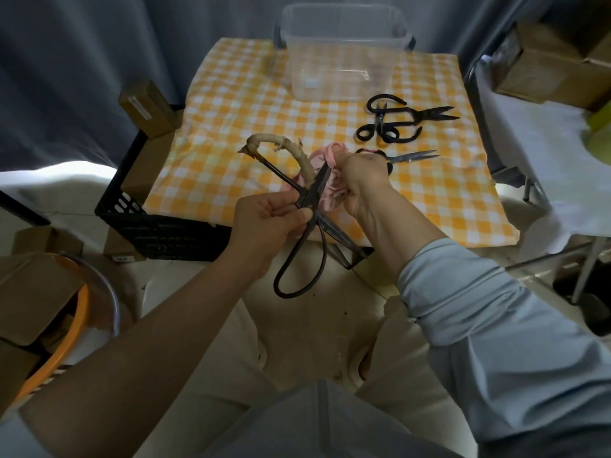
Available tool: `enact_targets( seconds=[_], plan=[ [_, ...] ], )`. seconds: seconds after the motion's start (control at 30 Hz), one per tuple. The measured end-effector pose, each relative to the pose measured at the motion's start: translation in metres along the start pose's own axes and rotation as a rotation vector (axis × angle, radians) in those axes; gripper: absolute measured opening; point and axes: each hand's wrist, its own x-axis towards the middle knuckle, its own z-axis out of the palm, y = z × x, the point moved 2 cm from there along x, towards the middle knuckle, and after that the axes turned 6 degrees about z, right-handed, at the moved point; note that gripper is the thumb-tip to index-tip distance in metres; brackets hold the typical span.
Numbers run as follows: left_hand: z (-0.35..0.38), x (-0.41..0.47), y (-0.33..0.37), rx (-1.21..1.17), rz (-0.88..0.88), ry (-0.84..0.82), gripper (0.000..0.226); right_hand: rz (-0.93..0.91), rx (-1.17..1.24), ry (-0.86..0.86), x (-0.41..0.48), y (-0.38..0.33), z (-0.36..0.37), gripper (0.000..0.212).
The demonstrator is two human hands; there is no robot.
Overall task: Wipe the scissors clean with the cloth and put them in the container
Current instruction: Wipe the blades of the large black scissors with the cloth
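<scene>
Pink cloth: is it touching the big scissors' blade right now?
Touching. Head view: the right hand bunches the pink cloth around the upper blade of the big scissors, with no gap visible.

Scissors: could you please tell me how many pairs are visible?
4: held pair in left hand; large pair and small pair overlapping near container; shiny-bladed pair behind right hand.
</scene>
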Motion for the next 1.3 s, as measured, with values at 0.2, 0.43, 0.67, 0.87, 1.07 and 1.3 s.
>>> enact_targets(
  seconds=[0.2,0.43,0.67,0.87,1.07,1.3],
  plan=[
    [-0.004,0.000,-0.003,-0.041,-0.065,0.011,0.024,0.048,0.034,0.031,0.010,0.001,-0.001,0.020],
    [-0.014,-0.008,-0.011,-0.089,-0.115,0.044,0.024,-0.075,-0.062,-0.049,0.003,-0.022,-0.036,0.012],
    [-0.009,0.003,0.000,-0.128,-0.083,0.067,0.027,-0.095,-0.319,-0.393,-0.033,0.003,-0.036,0.017],
    [0.000,-0.001,0.005,-0.090,-0.033,0.031,0.028,-0.232,-0.332,-0.315,-0.042,0.004,-0.024,0.018],
    [-0.003,-0.001,0.004,-0.018,-0.028,0.048,0.039,-0.230,-0.166,-0.189,-0.034,-0.005,-0.020,0.030],
    [-0.022,0.024,0.047,0.267,0.355,0.050,0.032,-0.253,-0.155,-0.062,-0.014,-0.026,-0.052,0.029]
  ],
)
